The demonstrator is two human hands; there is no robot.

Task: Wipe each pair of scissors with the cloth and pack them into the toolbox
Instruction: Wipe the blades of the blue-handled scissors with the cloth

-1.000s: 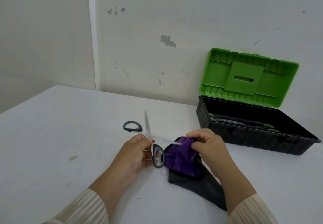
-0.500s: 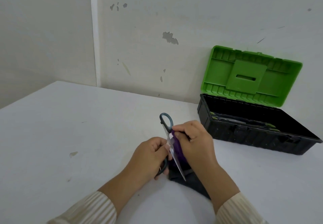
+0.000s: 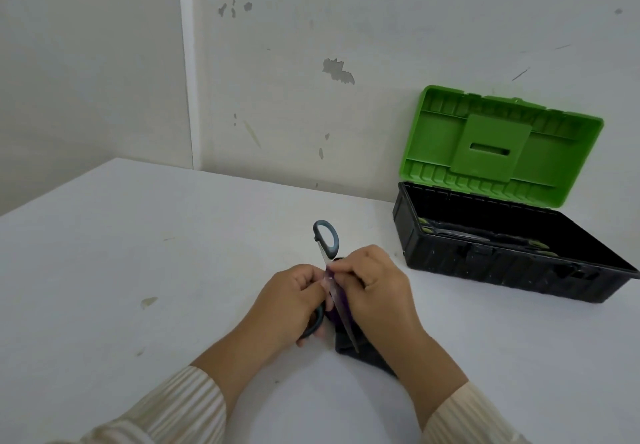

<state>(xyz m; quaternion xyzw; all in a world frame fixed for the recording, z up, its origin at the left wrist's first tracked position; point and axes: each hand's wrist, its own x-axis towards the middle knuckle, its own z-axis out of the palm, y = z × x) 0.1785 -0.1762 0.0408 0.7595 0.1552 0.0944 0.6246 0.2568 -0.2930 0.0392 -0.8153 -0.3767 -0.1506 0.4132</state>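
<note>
Because the scissors (image 3: 326, 239) are held splayed over the middle of the table (image 3: 138, 253), with a bare steel blade pointing toward its near edge, a fingertip could be nicked if the soft purple-and-dark cloth (image 3: 349, 351) slips. One grey loop is gripped by the left hand (image 3: 291, 308); the cloth is pinched round the blade by the right hand (image 3: 377, 291). The black toolbox (image 3: 502, 267), ribbed green lid (image 3: 498, 145) raised, lies toward the far right corner.

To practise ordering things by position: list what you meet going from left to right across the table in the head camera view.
Brown stain → left hand → scissors → right hand → toolbox. The cloth is left out: it lies under the scissors and right hand.
</note>
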